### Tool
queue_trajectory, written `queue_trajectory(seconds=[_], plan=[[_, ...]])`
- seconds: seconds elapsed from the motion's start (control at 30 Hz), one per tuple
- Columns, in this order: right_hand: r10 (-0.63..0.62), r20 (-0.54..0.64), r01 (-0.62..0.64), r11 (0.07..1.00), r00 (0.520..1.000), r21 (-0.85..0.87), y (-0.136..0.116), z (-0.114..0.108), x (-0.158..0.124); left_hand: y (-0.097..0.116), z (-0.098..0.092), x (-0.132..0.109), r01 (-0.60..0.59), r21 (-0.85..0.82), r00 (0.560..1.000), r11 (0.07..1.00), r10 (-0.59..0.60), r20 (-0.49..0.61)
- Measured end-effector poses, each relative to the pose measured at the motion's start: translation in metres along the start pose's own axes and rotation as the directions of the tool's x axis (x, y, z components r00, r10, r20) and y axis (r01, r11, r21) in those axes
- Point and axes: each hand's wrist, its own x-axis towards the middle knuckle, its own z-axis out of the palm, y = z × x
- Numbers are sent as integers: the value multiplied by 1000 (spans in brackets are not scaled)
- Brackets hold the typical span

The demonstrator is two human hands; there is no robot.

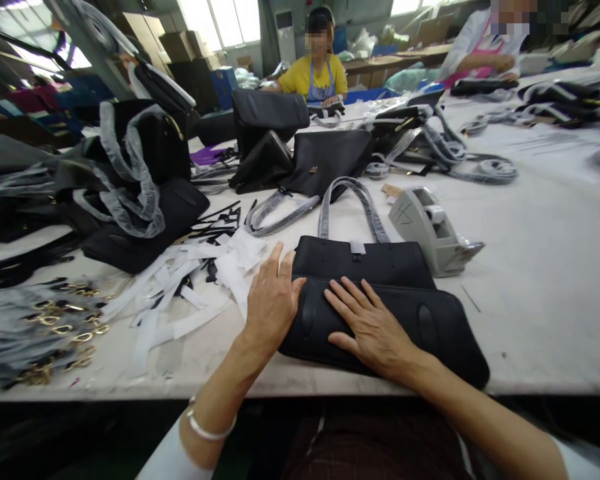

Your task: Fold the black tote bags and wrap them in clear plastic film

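A black handbag [405, 320] lies on the table before me, its base turned toward me and a plastic-wrapped handle [353, 187] looping away at the far side. Flat on the base rests my right hand [373, 323], fingers stretched out. My left hand [275, 293] touches the bag's left end, its fingers extended and thumb on the edge. A small white strip [358, 247] covers part of the clasp. Just beyond the bag's right corner stands a grey tape dispenser [430, 230].
White paper strips [195, 280] and black straps lie to the left. Grey straps with gold clasps [50, 327] are heaped at the far left. More black handbags [330, 157] stand behind. Across the table are a person in yellow [313, 77] and another in a pink apron [480, 57].
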Motion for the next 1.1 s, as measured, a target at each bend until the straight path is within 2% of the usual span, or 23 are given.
queue_trajectory(seconds=[0.07,0.17,0.23,0.3,0.4,0.47,0.53,0.6,0.7,0.77,0.93,1.03,1.1], plan=[[4,-11,-4,1000,1000,6,-1,0,-1,7,-3,-8,-156,-14,988,988,156,-16],[20,-20,-19,999,1000,32,-3,-2,0,10,21,-20,-345,-23,928,938,345,143],[27,4,-28,997,1000,71,-4,-11,4,7,44,-26,-359,-1,909,933,350,225],[38,34,-42,990,999,132,-3,-29,8,4,60,-28,-360,31,907,932,342,246],[67,-29,-62,987,997,151,5,-67,8,2,66,-27,-364,75,912,928,339,231],[88,-111,-82,995,990,59,15,-82,1,1,63,-27,-363,98,916,927,335,222],[103,-150,-113,992,983,-61,29,-78,-12,1,59,-26,-370,98,913,924,342,221],[99,-134,-118,983,986,-138,45,-57,-25,2,57,-25,-380,75,905,922,354,234],[124,-65,-133,976,990,-172,60,-24,-37,6,58,-19,-367,56,903,928,342,259],[139,-35,-143,976,990,-163,63,-16,-39,12,62,-14,-362,66,905,930,334,264],[182,10,-180,978,983,-104,50,-37,-25,17,77,-5,-444,108,884,890,415,215],[158,-42,-160,985,987,-60,34,-46,-8,13,83,-5,-468,141,880,873,444,169],[112,-76,-114,993,991,-33,27,-42,1,12,85,-7,-473,155,879,867,456,138]])
